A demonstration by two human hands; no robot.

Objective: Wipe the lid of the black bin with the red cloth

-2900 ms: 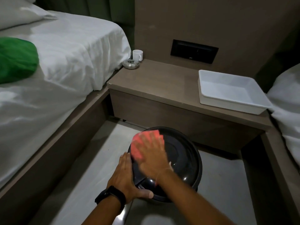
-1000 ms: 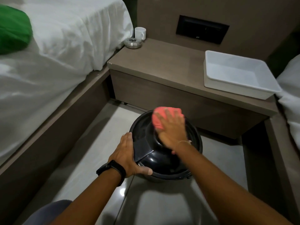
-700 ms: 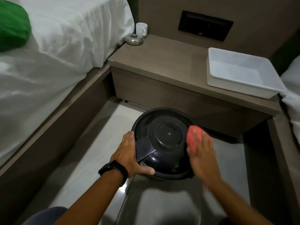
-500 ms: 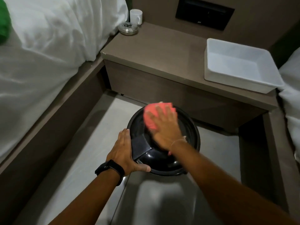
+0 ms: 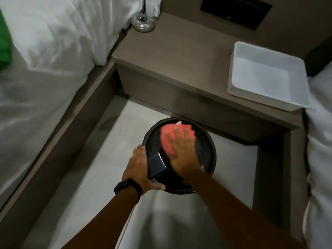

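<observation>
A round black bin [image 5: 206, 159] stands on the pale floor between two beds, its glossy domed lid facing up. My right hand [image 5: 183, 151] lies flat on the far middle of the lid and presses the folded red cloth [image 5: 167, 139] against it; the cloth sticks out past my fingers to the left and front. My left hand [image 5: 139, 169], with a black band on the wrist, clasps the bin's left near rim beside the lid's hinge block [image 5: 156, 165], thumb along the front edge.
A brown bedside unit [image 5: 179, 56] stands just behind the bin, bearing a white tray [image 5: 239, 83], a glass ashtray [image 5: 142, 22] and a white mug [image 5: 151, 7]. White-sheeted beds flank the floor strip: one left [image 5: 45, 60], one right [image 5: 319, 141]. Wooden bed frames edge both sides.
My right hand swept the cloth from the lid's top to its right side and back onto the top middle. My left hand has kept its hold on the rim. The view has tilted down.
</observation>
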